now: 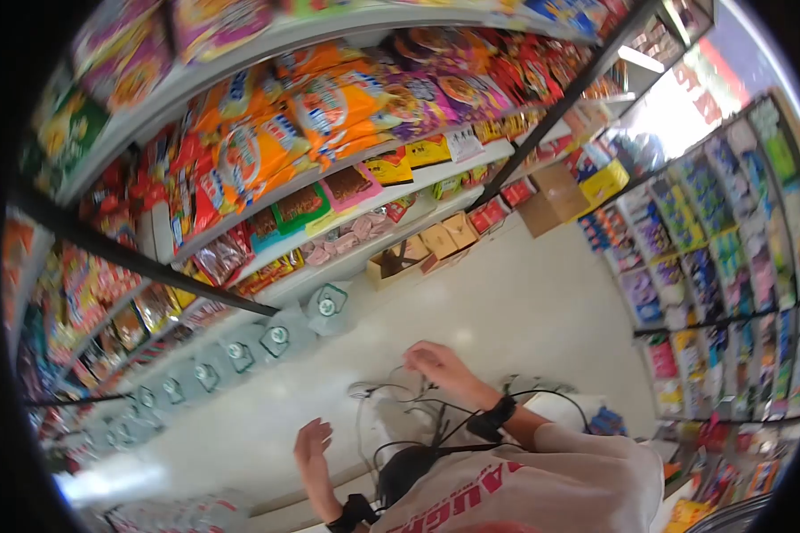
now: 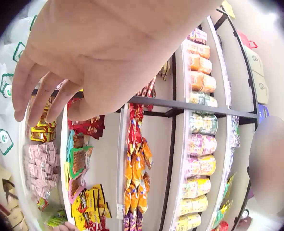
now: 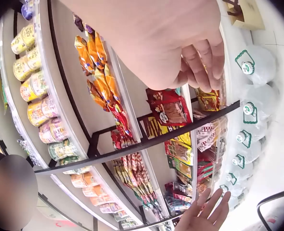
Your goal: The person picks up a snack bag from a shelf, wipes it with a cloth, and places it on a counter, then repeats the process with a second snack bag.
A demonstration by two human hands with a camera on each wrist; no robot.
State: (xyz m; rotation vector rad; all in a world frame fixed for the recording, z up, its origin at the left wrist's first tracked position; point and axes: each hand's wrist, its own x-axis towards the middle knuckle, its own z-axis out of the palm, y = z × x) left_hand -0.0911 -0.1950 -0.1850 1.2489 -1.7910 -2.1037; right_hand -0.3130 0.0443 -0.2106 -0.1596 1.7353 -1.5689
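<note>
In the head view both bare hands are held over the floor in front of the body. The left hand (image 1: 314, 444) has loosely bent fingers and holds nothing. Farther right, the right hand (image 1: 440, 367) is also empty, its fingers slightly curved. Seen close up in the left wrist view, the left hand (image 2: 98, 53) has relaxed fingers hanging down, touching no pack. The right wrist view shows the right hand (image 3: 180, 43) with loosely bent fingers; below it appears the left hand (image 3: 205, 212), fingers spread. A gap separates the two hands.
Shelves of orange snack bags (image 1: 333, 102) curve across the left and top. Large clear water bottles (image 1: 276, 338) line the floor along them, near open cardboard boxes (image 1: 444, 238). Cables (image 1: 436, 417) hang by the body. Another rack (image 1: 711, 222) stands at right.
</note>
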